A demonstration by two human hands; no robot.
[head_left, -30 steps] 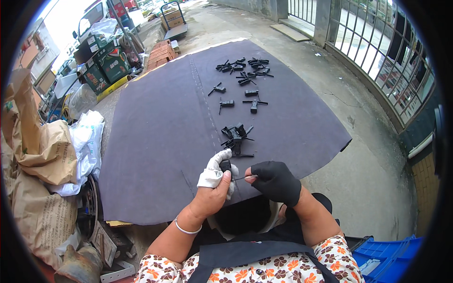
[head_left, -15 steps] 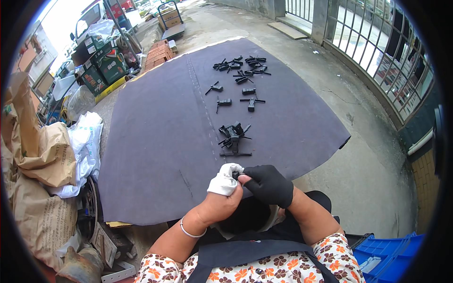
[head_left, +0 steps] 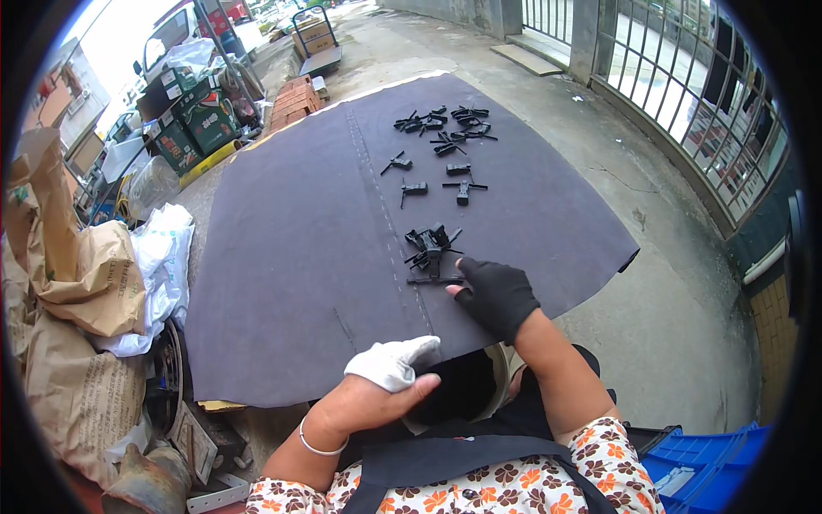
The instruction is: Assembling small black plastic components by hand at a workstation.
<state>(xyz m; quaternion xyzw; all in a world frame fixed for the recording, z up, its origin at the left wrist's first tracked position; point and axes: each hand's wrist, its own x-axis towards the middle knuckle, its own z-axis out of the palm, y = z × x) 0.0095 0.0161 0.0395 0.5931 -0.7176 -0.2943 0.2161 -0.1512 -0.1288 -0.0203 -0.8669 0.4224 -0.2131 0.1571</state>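
Observation:
My left hand (head_left: 394,367), in a white glove with the thumb bare, is held near the table's front edge. Its fingers are stretched out and the thumb is apart, with nothing visible in it. Below it is a round container (head_left: 495,396) with a pale rim and a dark inside. My right hand (head_left: 497,298), in a black glove with bare fingertips, is over the table with thumb and forefinger apart. Between those fingertips lies the right end of a thin black strip (head_left: 428,281). Just beyond is a small pile of black plastic parts (head_left: 431,242) with thin arms.
Farther back on the dark-covered table (head_left: 282,257) lie single black parts (head_left: 413,188) and a larger cluster (head_left: 445,127). Paper sacks (head_left: 81,283) and white bags (head_left: 161,265) crowd the left side. Blue crates (head_left: 715,471) stand at lower right, and a barred fence (head_left: 685,94) runs along the right.
My hands have come apart, and the small black piece between them no longer shows. The right hand moved forward to the near pile; the left moved down and left, its fingers straightened.

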